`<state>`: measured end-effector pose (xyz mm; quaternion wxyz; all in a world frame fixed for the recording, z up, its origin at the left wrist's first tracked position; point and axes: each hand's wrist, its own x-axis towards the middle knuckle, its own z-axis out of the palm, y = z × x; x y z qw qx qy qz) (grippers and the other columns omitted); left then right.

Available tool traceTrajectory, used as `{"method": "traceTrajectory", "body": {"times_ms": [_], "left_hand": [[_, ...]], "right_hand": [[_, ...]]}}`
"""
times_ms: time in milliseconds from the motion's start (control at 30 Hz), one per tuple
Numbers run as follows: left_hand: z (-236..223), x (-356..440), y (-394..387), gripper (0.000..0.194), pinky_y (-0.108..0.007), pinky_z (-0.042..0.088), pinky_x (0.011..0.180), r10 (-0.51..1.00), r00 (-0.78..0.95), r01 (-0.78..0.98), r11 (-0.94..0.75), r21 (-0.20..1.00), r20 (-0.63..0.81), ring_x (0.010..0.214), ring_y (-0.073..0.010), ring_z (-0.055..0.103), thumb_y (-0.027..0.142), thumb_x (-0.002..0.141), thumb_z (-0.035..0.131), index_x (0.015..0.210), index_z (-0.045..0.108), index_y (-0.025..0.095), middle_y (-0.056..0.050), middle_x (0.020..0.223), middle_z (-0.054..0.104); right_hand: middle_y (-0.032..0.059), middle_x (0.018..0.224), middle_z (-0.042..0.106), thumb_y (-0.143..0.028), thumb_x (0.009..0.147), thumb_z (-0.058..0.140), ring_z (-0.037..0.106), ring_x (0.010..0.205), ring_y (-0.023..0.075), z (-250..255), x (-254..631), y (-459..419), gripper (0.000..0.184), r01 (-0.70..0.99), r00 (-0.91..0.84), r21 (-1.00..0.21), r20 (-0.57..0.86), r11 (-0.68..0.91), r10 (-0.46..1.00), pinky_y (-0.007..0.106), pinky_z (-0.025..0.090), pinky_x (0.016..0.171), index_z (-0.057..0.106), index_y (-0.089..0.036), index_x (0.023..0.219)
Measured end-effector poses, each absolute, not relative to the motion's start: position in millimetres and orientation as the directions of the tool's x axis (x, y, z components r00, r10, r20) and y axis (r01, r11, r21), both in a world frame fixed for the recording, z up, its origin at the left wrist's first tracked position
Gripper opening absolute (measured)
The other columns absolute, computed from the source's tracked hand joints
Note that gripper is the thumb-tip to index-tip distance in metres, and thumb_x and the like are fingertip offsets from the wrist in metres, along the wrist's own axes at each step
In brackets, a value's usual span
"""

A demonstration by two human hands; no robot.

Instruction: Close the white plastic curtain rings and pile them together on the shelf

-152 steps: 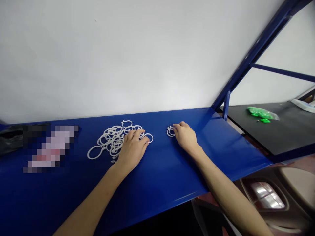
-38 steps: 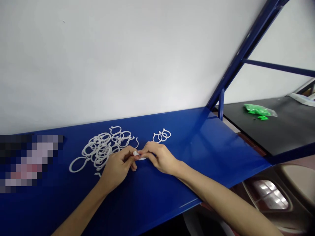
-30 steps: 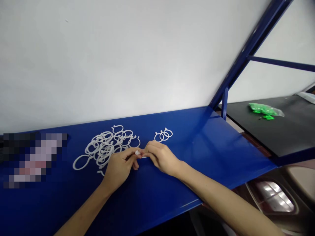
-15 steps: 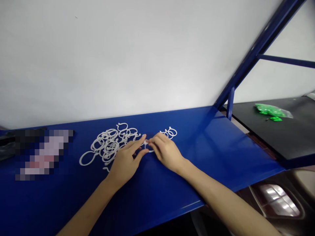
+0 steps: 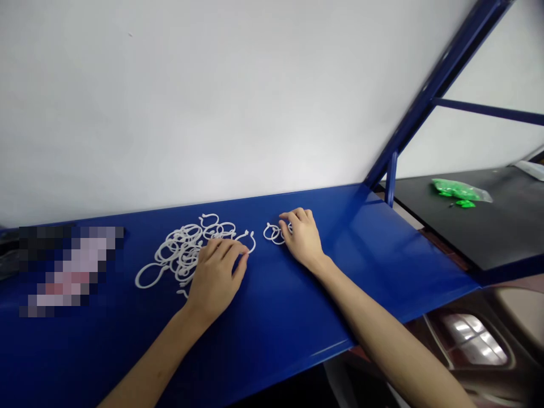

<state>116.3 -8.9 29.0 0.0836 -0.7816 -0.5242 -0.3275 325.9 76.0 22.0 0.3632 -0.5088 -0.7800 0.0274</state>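
Note:
White plastic shower curtain rings [image 5: 168, 247] lie in a tangled pile on the blue table. My left hand [image 5: 216, 269] rests over the pile's right edge, thumb and forefinger closed on one unfastened ring [image 5: 254, 245]. Its two knobbed ends point up and away, with a gap between them. A smaller group of rings [image 5: 271, 232] lies to the right, apart from the pile. Over this group is my right hand [image 5: 302, 235], its thumb and forefinger spread apart and its other fingers bent. It partly hides the rings beneath.
The blue table [image 5: 255, 340] runs along a pale wall [image 5: 255, 113]. At the left are a pixelated pinkish packet [image 5: 80, 266] and dark plastic [image 5: 12, 249]. A blue metal frame [image 5: 429, 93] rises at the right. Beyond it, a black table [image 5: 446, 232] holds a bag of green pieces [image 5: 459, 190].
My hands were together at one ring between the pile and the group. Since then my right hand has moved right over the group, and my left has taken hold of an unfastened ring.

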Motion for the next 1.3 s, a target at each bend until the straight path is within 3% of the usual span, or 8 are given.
{"method": "traceTrajectory", "body": {"times_ms": [133, 267, 433, 600, 767, 867, 1000, 1300], "left_hand": [[31, 118, -12, 0.012, -0.040, 0.048, 0.090, 0.730, 0.244, 0.833, -0.495, 0.247, 0.639, 0.092, -0.0215, 0.061, 0.018, 0.093, 0.056, 0.097, 0.067, 0.021, -0.003, 0.093, 0.072], [30, 120, -13, 0.011, -0.035, 0.051, 0.086, 0.684, 0.335, 0.743, -0.615, 0.265, 0.648, 0.086, -0.0175, 0.061, 0.018, 0.094, 0.056, 0.095, 0.066, 0.022, -0.001, 0.090, 0.071], [29, 126, -14, 0.012, -0.032, 0.053, 0.081, 0.708, 0.325, 0.685, -0.633, 0.360, 0.627, 0.082, -0.0152, 0.062, 0.017, 0.095, 0.054, 0.090, 0.064, 0.021, -0.001, 0.086, 0.068], [30, 126, -14, 0.006, -0.028, 0.053, 0.068, 0.818, -0.006, 0.723, -0.394, 0.568, 0.575, 0.068, -0.0124, 0.059, 0.026, 0.090, 0.062, 0.089, 0.058, 0.021, 0.000, 0.084, 0.063], [35, 118, -9, 0.024, -0.031, 0.056, 0.072, 0.977, -0.059, 0.599, -0.131, 0.790, 0.206, 0.075, -0.0174, 0.070, 0.045, 0.090, 0.061, 0.098, 0.070, 0.024, -0.001, 0.086, 0.075], [34, 119, -9, 0.022, -0.033, 0.058, 0.081, 0.981, -0.075, 0.530, -0.112, 0.840, 0.178, 0.084, -0.0200, 0.073, 0.043, 0.088, 0.063, 0.093, 0.075, 0.026, 0.000, 0.093, 0.079], [29, 126, -13, 0.016, -0.033, 0.058, 0.087, 0.924, -0.170, 0.566, -0.193, 0.801, 0.342, 0.090, -0.0196, 0.074, 0.033, 0.087, 0.065, 0.095, 0.078, 0.028, 0.001, 0.098, 0.079], [19, 132, -22, 0.019, -0.027, 0.059, 0.072, 0.846, -0.092, 0.655, -0.346, 0.672, 0.525, 0.075, -0.0154, 0.073, 0.023, 0.092, 0.059, 0.097, 0.077, 0.026, 0.001, 0.086, 0.079]], "right_hand": [[0.0067, 0.098, 0.068, -0.028, 0.100, 0.054, 0.058, 0.095, 0.0227, 33, 317, 58, 0.016, 0.571, -0.327, -0.564, 0.510, 0.596, 0.796, 0.040, 0.046, 0.092, 0.068, -0.021, 0.101], [0.0008, 0.084, 0.069, -0.032, 0.099, 0.054, 0.063, 0.076, 0.0148, 36, 304, 38, 0.016, 0.329, -0.474, -0.781, 0.350, 0.531, 0.808, 0.029, 0.049, 0.074, 0.064, -0.020, 0.095], [0.0001, 0.079, 0.068, -0.026, 0.098, 0.054, 0.062, 0.070, 0.0132, 29, 299, 31, 0.013, 0.310, -0.460, -0.825, 0.304, 0.472, 0.834, 0.026, 0.048, 0.070, 0.065, -0.019, 0.097], [-0.0011, 0.074, 0.065, -0.029, 0.098, 0.055, 0.057, 0.064, 0.0116, 31, 300, 32, 0.018, 0.328, -0.509, -0.809, 0.285, 0.489, 0.812, 0.024, 0.044, 0.062, 0.069, -0.018, 0.096], [-0.0001, 0.076, 0.069, -0.030, 0.099, 0.057, 0.060, 0.065, 0.0119, 34, 301, 30, 0.019, 0.320, -0.487, -0.805, 0.312, 0.499, 0.816, 0.024, 0.046, 0.063, 0.072, -0.019, 0.100], [0.0029, 0.086, 0.072, -0.029, 0.100, 0.055, 0.065, 0.075, 0.0139, 32, 303, 29, 0.020, 0.284, -0.515, -0.735, 0.425, 0.616, 0.745, 0.026, 0.050, 0.072, 0.072, -0.020, 0.108], [0.0060, 0.086, 0.068, -0.027, 0.104, 0.046, 0.063, 0.075, 0.0154, 26, 303, 26, 0.029, 0.336, -0.560, -0.543, 0.543, 0.770, 0.626, 0.027, 0.051, 0.071, 0.068, -0.018, 0.120], [0.0061, 0.077, 0.063, -0.015, 0.104, 0.038, 0.052, 0.066, 0.0169, 22, 304, 12, 0.030, 0.551, -0.666, -0.182, 0.493, 0.815, 0.560, 0.029, 0.042, 0.062, 0.067, -0.011, 0.110]]}}
